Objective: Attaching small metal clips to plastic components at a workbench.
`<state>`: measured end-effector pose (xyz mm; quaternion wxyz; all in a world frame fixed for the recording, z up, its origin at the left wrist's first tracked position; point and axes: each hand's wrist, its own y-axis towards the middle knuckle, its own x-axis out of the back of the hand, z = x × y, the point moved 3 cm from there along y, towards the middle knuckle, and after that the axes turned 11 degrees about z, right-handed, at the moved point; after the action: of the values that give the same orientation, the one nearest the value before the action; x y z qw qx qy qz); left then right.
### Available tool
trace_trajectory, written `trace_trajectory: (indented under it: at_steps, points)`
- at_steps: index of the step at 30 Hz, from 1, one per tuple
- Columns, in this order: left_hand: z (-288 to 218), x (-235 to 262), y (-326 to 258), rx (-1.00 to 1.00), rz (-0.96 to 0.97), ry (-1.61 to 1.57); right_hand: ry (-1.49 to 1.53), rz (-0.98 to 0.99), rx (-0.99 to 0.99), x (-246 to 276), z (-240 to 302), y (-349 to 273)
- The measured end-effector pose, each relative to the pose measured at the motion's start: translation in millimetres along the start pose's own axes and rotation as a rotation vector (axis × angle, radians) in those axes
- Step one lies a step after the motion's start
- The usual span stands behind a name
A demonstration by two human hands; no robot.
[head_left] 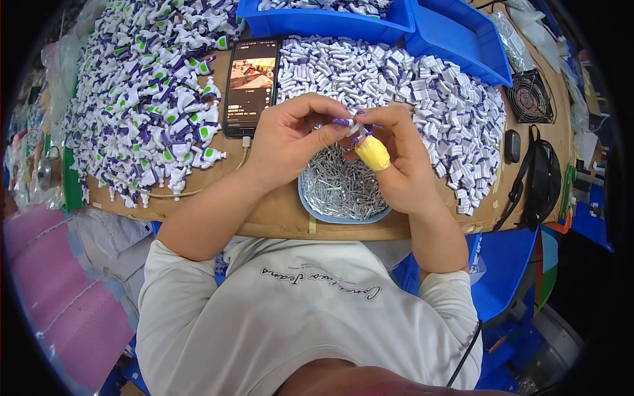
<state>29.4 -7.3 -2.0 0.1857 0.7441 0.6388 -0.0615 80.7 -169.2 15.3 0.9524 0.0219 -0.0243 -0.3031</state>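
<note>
My left hand (290,135) pinches a small purple-and-white plastic part (341,123) between thumb and fingertips. Close against it, my right hand (403,155) is closed on another small white-and-purple plastic piece (360,138). Yellow tape (373,153) wraps the right thumb. The two parts meet or nearly meet; fingers hide the exact contact. Just below both hands is a light blue tub (350,221) full of thin silvery metal pins (347,188). Beyond them spreads a pile of white-and-purple arm-like pieces (330,69), with blockier ones (456,112) to the right.
White, purple and green toy bodies (152,99) heap at the left. A phone (228,112) with a lit screen lies beside them, its cable (246,155) trailing over the table. Blue bins (323,25) line the back. A small fan (529,96) and black pouch (543,178) lie right.
</note>
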Motion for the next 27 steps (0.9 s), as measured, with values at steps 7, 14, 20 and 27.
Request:
trace_trajectory:
  at_steps: [7, 14, 20, 27]
  points:
    - [3.3, 0.0, 1.9, -0.002, -0.052, -0.064, 0.136, -0.002, -0.012, -3.8, 0.8, 0.0]
    - [1.8, 0.6, 2.6, -0.056, -0.010, -0.036, 0.226, 0.015, -0.016, -4.6, 0.2, -1.9]
    - [1.1, 2.1, 1.0, -0.083, 0.014, 0.070, 0.175, 0.076, -0.042, -0.8, 3.8, -0.6]
    - [-17.0, 2.3, 1.0, -0.324, 0.064, 0.735, 0.251, 0.109, -0.133, -2.1, 5.0, 0.3]
